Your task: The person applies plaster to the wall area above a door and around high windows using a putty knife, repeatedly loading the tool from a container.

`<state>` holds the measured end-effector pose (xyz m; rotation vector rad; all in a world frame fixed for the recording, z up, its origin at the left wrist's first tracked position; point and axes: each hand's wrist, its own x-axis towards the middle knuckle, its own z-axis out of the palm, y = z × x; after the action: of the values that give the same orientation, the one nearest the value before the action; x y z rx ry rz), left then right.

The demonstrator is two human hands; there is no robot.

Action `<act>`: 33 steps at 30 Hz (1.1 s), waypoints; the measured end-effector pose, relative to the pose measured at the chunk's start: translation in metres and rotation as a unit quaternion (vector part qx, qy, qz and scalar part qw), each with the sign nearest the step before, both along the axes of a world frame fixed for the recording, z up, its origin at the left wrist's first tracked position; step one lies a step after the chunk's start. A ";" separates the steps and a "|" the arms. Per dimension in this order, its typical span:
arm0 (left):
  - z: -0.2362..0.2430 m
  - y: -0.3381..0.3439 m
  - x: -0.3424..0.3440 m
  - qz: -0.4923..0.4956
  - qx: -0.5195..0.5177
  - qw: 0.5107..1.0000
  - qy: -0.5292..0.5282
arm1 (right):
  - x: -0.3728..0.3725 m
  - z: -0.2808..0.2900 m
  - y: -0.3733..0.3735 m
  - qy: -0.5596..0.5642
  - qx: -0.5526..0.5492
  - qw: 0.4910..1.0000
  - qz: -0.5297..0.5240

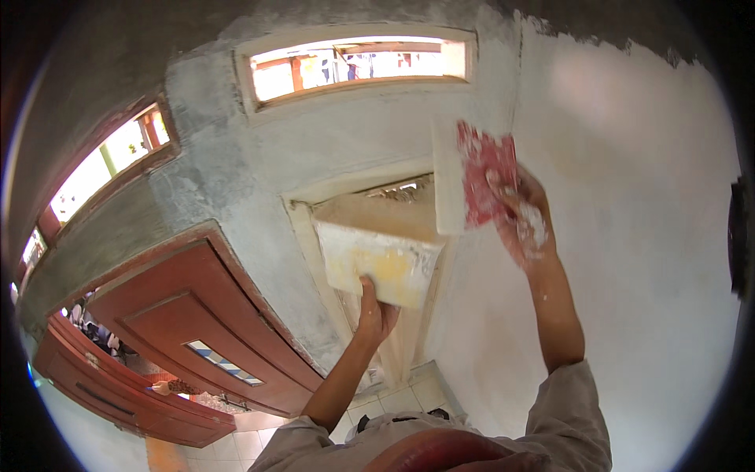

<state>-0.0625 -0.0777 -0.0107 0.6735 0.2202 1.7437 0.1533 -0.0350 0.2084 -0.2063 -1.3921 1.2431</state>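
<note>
Yellow-smeared pale board (385, 263) gripped in left hand (377, 315); red-and-white flat spreader (478, 177) gripped in right hand (525, 212), held higher, before pale wall (629, 259); reddish-brown door (177, 315) seen at left.

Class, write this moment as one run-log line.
left hand: holds pale board | right hand: holds white-smeared red scraper | pale wall: at right

Daylight glares through the long, narrow cream-framed window (358, 67) near the top and the slanted brown-framed window (110, 163) at left, washing out much of the view beyond. The smooth whitish wall (621, 212) at right is softly bright; the rough dark-grey plaster (118, 79) at upper left is dim. The flat red-and-white rectangular tool (478, 177) in the raised right hand (525, 216) looks slightly blurred. Fisheye distortion bows the reddish-brown panelled door (197, 315); black corners surround the scene, with bluish flare along the left rim.
</note>
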 end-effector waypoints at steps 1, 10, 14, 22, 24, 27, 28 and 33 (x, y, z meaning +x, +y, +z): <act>0.013 0.007 -0.011 0.009 0.005 1.000 -0.004 | -0.015 0.021 0.007 -0.015 0.046 0.999 0.004; 0.131 0.038 -0.078 0.161 0.070 0.982 0.071 | -0.143 0.246 0.113 -0.133 0.512 0.835 -0.150; 0.152 0.033 -0.105 0.207 0.114 0.969 0.077 | -0.230 0.315 0.079 -0.190 0.645 0.727 -0.143; 0.166 0.019 -0.128 0.234 0.064 0.966 0.087 | -0.356 0.365 0.105 -0.288 0.677 0.649 -0.193; 0.166 0.020 -0.131 0.239 0.050 0.966 0.088 | -0.370 0.377 0.121 -0.292 0.705 0.594 -0.255; 0.168 0.010 -0.136 0.252 0.048 0.962 0.097 | -0.366 0.380 0.122 -0.194 0.735 0.576 -0.301; 0.169 0.007 -0.136 0.257 0.063 0.958 0.107 | -0.362 0.386 0.118 -0.205 0.694 0.614 -0.314; 0.167 0.000 -0.145 0.301 0.040 0.945 0.120 | -0.332 0.393 0.087 -0.224 0.605 0.675 -0.357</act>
<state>-0.2077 -0.0772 0.1559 0.9475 0.5742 2.2571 -0.1790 0.0522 0.6011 -0.0865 -1.9941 -0.5604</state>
